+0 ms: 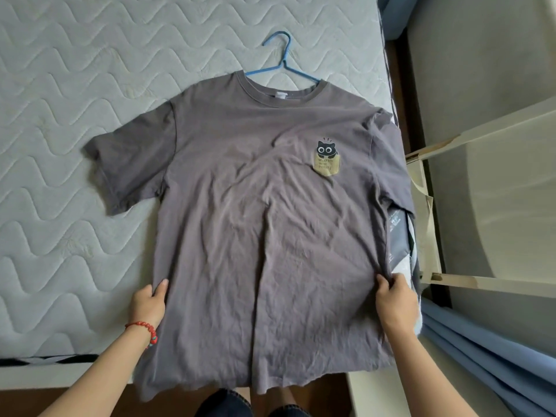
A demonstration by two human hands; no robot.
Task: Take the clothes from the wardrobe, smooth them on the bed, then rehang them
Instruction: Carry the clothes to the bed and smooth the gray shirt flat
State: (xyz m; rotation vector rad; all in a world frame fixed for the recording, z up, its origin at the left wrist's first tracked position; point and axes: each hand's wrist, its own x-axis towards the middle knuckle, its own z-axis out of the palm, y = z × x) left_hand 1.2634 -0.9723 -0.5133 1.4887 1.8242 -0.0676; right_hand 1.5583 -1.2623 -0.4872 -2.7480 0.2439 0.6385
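Note:
A grey T-shirt [255, 224] with a small black cat print on the chest lies front up on the quilted mattress [69, 94]. It is still on a blue hanger [282, 60], whose hook sticks out past the collar. The fabric is creased down the middle and its hem hangs over the bed's near edge. My left hand [149, 305], with a red bead bracelet on the wrist, pinches the shirt's left side seam. My right hand [395, 299] grips the right side seam at about the same height.
The mattress's right edge runs under the shirt's right sleeve. Beside it stand a cream wooden frame [469, 136] and blue curtain fabric [481, 356]. A dark printed item [397, 236] peeks out under the shirt's right side. My legs show at the bottom.

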